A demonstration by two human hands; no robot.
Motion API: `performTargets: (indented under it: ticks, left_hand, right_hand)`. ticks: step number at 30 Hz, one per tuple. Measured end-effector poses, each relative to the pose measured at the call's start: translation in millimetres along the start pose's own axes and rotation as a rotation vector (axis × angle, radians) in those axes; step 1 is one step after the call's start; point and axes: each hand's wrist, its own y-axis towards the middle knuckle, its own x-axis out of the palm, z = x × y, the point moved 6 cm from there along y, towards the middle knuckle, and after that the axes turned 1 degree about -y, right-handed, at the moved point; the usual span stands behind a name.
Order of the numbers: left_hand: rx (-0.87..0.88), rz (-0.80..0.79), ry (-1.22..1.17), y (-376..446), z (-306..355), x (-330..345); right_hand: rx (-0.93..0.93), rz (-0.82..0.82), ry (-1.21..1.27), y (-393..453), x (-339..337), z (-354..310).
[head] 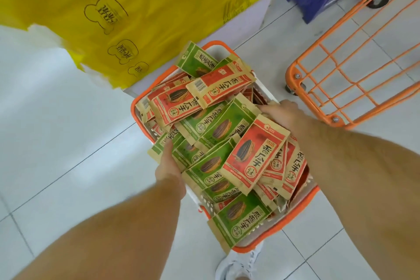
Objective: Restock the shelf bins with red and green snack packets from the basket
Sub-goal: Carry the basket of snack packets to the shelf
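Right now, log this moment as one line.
left hand: on green packets | right hand: in packets | basket: heaped | shelf bins: unseen

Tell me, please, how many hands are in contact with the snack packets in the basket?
2. The left hand pinches green packets at the left side of the basket, thumb on top. The right hand reaches into the pile's right side, its fingers hidden.

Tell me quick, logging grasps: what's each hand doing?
Left hand: grips green paper snack packets at the orange plastic basket's left edge.
Right hand: reaches among the packets; grip cannot be told.
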Motion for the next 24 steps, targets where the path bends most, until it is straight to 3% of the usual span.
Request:
performTargets:
  ticks: [4, 12, 24]
  left_hand:
    - [0.042, -0.008, 0.106, -2.6, 3.8, -4.3]
    - [0.124, -0.113, 0.361, -36.1, 23.1, -1.7]
    - [0.303, -0.418, 0.78, -162.2, 47.8, -3.1]
  right_hand:
    - [0.045, 0.045, 0.017, -10.6, -0.4, 22.5]
    - [0.225, 0.135, 0.318, -72.1, 2.4, 104.4]
    - [0.447, 0.433, 0.86, -281.5, 42.0, 189.1]
